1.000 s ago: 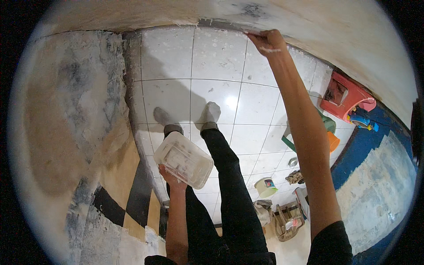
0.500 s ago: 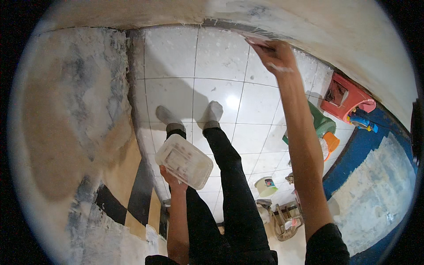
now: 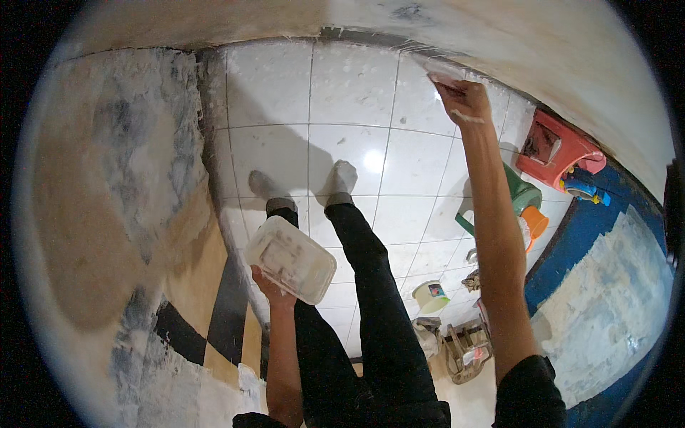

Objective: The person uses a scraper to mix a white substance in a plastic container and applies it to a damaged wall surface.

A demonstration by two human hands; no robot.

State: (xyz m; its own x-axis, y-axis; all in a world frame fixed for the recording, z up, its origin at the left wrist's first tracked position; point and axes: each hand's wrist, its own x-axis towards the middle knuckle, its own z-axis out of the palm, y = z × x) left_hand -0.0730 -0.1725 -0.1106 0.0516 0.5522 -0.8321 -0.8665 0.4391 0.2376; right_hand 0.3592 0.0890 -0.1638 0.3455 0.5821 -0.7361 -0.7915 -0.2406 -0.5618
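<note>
My left hand (image 3: 274,287) grips a pale translucent plastic tub (image 3: 308,272) by its near left edge, with the thumb and fingers closed on the rim. Whitish smears show on the tub, which is held tilted above my legs. Stretched far forward, my right hand (image 3: 467,105) is closed near the foot of the far wall (image 3: 521,43). A thin, flat thing (image 3: 440,80) seems to stick out from its fingers, too blurred to name. White residue marks my right wrist.
White floor tiles (image 3: 349,153) lie under my socked feet. On the right are a red plastic stool (image 3: 560,150), a green watering-can-like container (image 3: 524,194), an orange cup (image 3: 534,222) and a small pale bucket (image 3: 430,297). A patchy plastered wall (image 3: 135,185) rises on the left.
My right hand has moved right and slightly back from the base of the far wall. The tub in my left hand has shifted a little to the left.
</note>
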